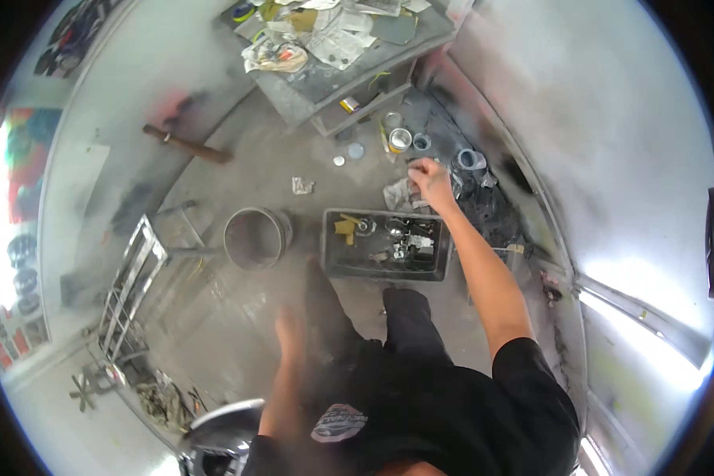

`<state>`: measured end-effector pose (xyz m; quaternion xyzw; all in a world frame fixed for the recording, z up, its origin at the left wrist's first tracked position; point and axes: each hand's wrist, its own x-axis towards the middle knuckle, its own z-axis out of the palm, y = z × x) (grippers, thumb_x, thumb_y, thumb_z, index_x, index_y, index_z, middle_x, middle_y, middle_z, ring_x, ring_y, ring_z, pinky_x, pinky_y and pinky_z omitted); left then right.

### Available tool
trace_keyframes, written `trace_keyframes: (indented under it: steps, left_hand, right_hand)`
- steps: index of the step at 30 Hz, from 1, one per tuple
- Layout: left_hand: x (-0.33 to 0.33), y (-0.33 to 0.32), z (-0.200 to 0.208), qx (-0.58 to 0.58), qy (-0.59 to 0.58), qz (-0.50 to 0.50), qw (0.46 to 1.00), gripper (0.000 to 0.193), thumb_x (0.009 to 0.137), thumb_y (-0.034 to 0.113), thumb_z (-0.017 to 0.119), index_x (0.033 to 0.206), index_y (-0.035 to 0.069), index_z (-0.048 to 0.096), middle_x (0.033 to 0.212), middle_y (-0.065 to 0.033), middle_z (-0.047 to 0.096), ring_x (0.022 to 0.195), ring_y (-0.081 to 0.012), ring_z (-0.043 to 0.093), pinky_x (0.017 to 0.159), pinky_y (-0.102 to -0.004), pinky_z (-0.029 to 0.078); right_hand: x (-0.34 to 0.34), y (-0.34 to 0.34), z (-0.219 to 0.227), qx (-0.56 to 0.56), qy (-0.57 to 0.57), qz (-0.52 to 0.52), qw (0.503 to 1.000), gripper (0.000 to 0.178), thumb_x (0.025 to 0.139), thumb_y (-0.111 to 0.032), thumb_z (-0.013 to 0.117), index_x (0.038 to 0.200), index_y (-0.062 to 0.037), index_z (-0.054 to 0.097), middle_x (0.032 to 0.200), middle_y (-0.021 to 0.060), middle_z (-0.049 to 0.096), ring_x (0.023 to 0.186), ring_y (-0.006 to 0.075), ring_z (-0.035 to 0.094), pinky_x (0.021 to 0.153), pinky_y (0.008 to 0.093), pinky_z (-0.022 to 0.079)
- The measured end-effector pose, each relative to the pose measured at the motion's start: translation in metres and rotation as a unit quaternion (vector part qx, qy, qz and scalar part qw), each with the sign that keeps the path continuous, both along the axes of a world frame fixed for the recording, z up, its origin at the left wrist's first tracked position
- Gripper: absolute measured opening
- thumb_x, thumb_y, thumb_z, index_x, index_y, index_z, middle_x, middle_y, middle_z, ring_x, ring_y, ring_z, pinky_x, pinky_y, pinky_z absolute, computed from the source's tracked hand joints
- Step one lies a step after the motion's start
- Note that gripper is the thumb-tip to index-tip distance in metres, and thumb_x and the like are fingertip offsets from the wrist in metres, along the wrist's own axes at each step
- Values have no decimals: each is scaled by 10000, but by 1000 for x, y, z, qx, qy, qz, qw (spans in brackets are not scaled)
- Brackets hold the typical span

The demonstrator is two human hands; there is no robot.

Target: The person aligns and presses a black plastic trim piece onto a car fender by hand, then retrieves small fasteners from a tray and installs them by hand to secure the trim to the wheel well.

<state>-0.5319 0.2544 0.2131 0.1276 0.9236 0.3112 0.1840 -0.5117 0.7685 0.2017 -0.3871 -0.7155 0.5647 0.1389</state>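
Note:
My right hand point(431, 182) reaches forward above the floor, past the far right corner of a dark rectangular tub point(333, 270). Its fingers are closed in a pinch; what they hold, if anything, is too small to name. Beside and below that hand lies a crumpled pale cloth or paper point(397, 193). Inside the tub are several small metal parts point(412, 244), and a yellowish piece point(346, 228) sits at its left. Close to my left leg hangs my left hand point(290, 332), blurred, its fingers smeared and nothing discernible in it.
Left of the tub stands a round grey bucket point(254, 238). Several open cans point(401, 140) are grouped ahead. Farther off, a workbench point(293, 91) carries papers and rags. A metal frame point(135, 278) stands at the left, and a dark plastic bag point(484, 208) lies by the right wall.

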Motion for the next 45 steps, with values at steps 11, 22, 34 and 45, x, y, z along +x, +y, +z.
trace_keyframes:
  steps: [11,22,34,45]
  left_hand:
    - [-428,384,50,109,282,-236,924,757,865,185,735,1518,141,354,1412,-321,408,1241,-477,498,997,-495,454]
    - [-589,453,6,200,250,-226,920,291,892,221,715,1084,3,690,1100,-182,656,840,-338,646,796,-416,519]
    - [-550,435,13,167,264,-232,921,430,906,198,685,1307,55,619,1365,-260,493,1218,-391,521,990,-456,455]
    - [-448,498,-26,215,202,-362,884,209,865,145,675,1055,61,696,1018,-130,645,948,-345,598,833,-471,457]
  right_hand:
    - [-240,53,23,148,-35,-92,984,266,825,-136,664,1057,-16,718,931,145,735,819,246,704,780,352,538]
    - [-335,107,-16,380,-154,74,909,257,829,-161,641,1048,-46,709,994,193,704,962,355,656,943,449,486]
    - [-260,121,2,-231,213,-281,907,321,828,-44,609,1109,107,573,952,194,687,845,292,694,756,382,572]
    - [-295,86,-34,249,-106,-95,958,325,820,-261,726,985,16,686,927,249,696,899,412,666,830,434,518]
